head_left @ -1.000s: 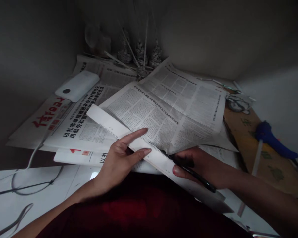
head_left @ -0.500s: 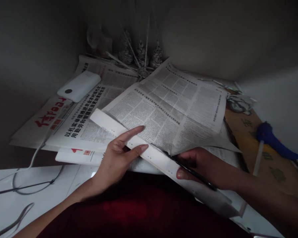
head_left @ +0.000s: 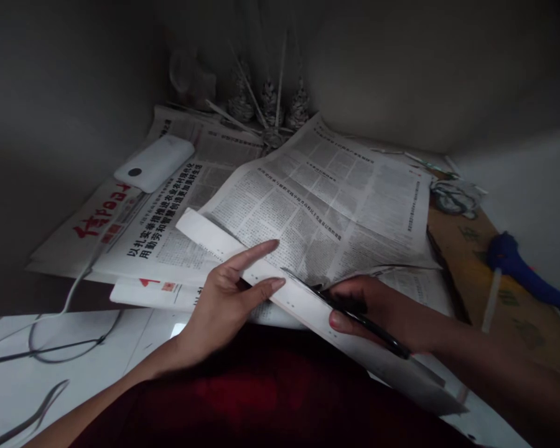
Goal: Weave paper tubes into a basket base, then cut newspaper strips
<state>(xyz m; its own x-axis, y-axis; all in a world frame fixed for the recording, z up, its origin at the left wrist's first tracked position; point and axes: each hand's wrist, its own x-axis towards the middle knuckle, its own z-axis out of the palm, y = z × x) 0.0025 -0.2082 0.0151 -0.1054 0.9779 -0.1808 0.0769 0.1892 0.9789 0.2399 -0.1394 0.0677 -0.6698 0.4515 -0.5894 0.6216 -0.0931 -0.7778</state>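
Observation:
My left hand (head_left: 231, 292) pinches a newspaper sheet (head_left: 303, 199) along its folded white margin (head_left: 205, 236), thumb on top and index finger stretched over the print. In my right hand (head_left: 371, 308) is a pair of black-handled scissors (head_left: 385, 339). Their blades point up and left along the fold, close to my left thumb, and the sheet lies around them. Part of the blades is hidden by the paper. Beyond my right hand the cut edge of the sheet curls up. A narrow strip end (head_left: 429, 379) hangs below my right wrist.
More newspapers (head_left: 163, 218) lie underneath, with a white device (head_left: 154, 163) and its cable on top. Cone-shaped woven pieces (head_left: 269, 102) and paper sticks stand at the back. To the right are a cardboard piece (head_left: 480, 249), a wire bundle (head_left: 455, 198) and a blue glue gun (head_left: 525, 270).
The view has shifted slightly, so everything sits a little further right. The newspaper flap by my right hand has curled back more. Both hands keep their hold.

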